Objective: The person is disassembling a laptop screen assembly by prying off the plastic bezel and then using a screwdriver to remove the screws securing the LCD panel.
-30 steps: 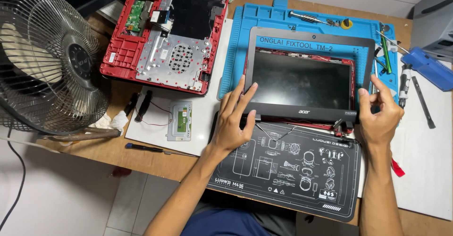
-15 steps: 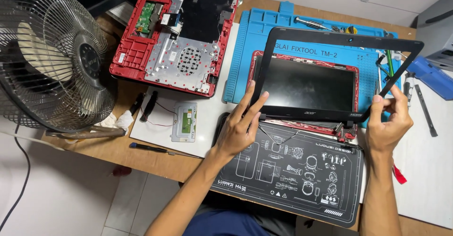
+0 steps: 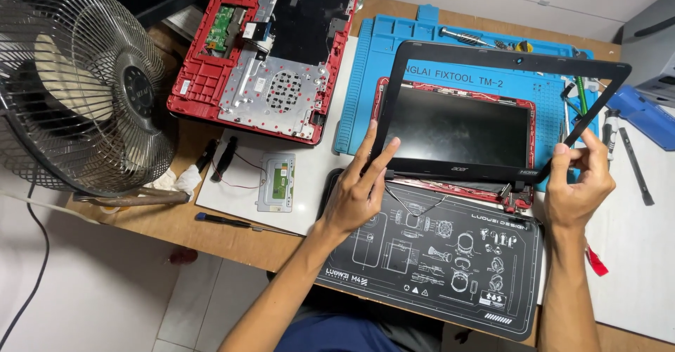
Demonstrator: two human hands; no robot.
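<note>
A thin black screen bezel [image 3: 492, 55] is tilted up off a laptop screen panel [image 3: 457, 128] that lies in its red lid on a blue work mat [image 3: 365, 78]. My left hand [image 3: 358, 190] pinches the bezel's left side near the lower corner. At the bezel's right side, my right hand [image 3: 575, 183] grips the frame between thumb and fingers. The bezel's bottom edge still lies along the screen's lower edge. Both hands rest above a black illustrated mat [image 3: 436, 253].
A red laptop base [image 3: 267, 56] with its insides exposed lies at the back left. A metal fan [image 3: 77, 85] stands at the left. A touchpad board [image 3: 275, 181], small speakers with wires, a screwdriver [image 3: 225, 220] and tools at the right [image 3: 636, 165] lie around.
The bezel's top edge has lifted off the screen and swung up toward me, held by both hands. My right hand rose with it; my left hand stayed at the lower left.
</note>
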